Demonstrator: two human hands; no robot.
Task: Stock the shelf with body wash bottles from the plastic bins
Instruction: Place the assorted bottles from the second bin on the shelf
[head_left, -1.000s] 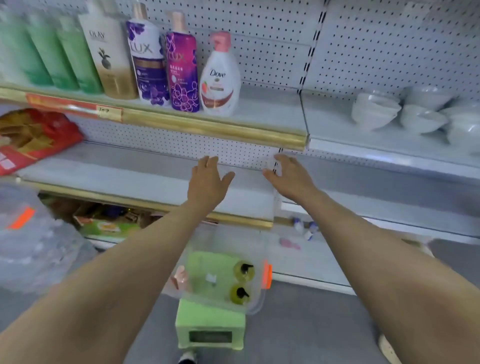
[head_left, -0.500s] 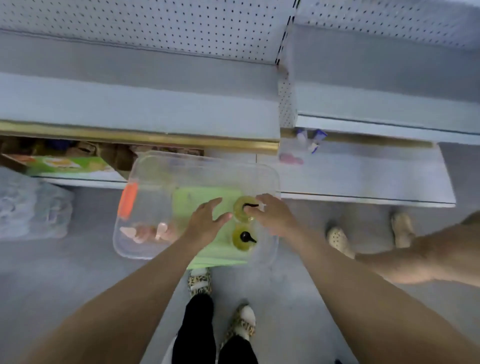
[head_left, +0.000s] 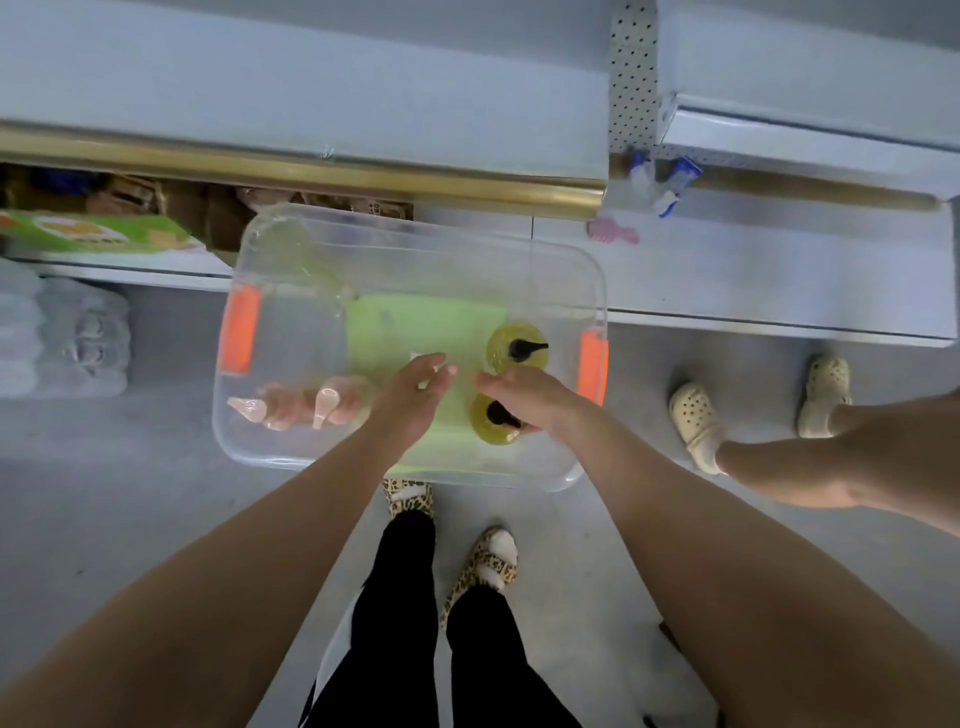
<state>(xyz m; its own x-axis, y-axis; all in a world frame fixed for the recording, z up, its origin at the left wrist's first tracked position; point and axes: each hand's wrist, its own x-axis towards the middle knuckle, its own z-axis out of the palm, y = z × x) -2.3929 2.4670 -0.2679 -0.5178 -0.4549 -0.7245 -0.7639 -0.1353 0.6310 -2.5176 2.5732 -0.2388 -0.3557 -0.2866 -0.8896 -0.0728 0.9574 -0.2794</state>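
A clear plastic bin (head_left: 415, 234) with orange handles stands below me on a green stool (head_left: 415, 332). Two yellow body wash bottles with black pumps stand upright at its right end. The far bottle (head_left: 517, 347) is free. My right hand (head_left: 530, 397) hovers over the near bottle (head_left: 488, 423), partly covering its pump, fingers fairly straight. My left hand (head_left: 410, 400) is spread, palm down, over the bin's middle and holds nothing. Two pink bottles (head_left: 291, 408) lie on their sides at the bin's left front.
A white shelf (head_left: 311, 88) with a gold front edge runs above the bin. Boxes sit on the lower shelf at left (head_left: 93, 234). Wrapped packs (head_left: 62, 338) lie on the floor at left. Another person's leg and cream clogs (head_left: 696, 423) stand at right.
My view swung down from the stocked shelf to the bin. Both hands dropped from the shelf edge into the bin; my right hand shifted from the far yellow bottle to the near one.
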